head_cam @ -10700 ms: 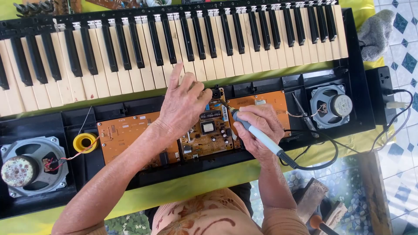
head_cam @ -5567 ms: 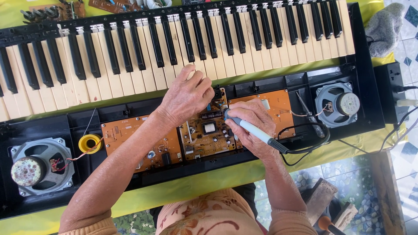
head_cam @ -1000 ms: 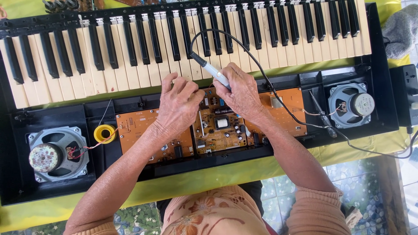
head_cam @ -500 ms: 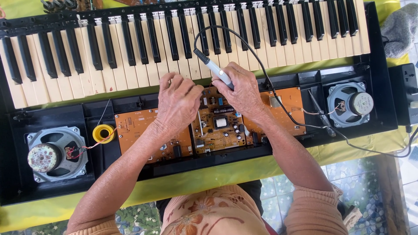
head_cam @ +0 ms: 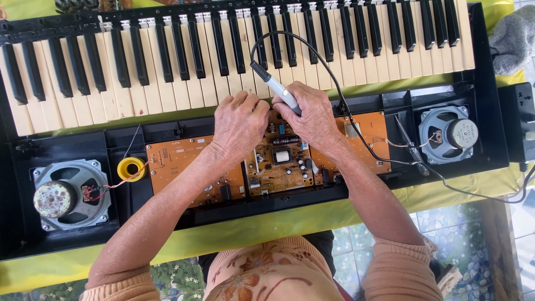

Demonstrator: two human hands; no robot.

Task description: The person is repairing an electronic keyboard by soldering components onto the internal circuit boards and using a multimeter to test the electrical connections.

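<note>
The soldering iron (head_cam: 283, 93) sits in the right hand (head_cam: 312, 114), fingers closed around its pale grip, its cord looping over the keys (head_cam: 223, 61). It looks light and rigid; the insulated handle is the safe place to hold, well back from the tip, which is hidden. The left hand (head_cam: 241, 120) rests knuckles-up, fingers curled, on the orange circuit board (head_cam: 184, 161) inside the open keyboard case (head_cam: 67, 147); whether it grips anything I cannot tell.
</note>
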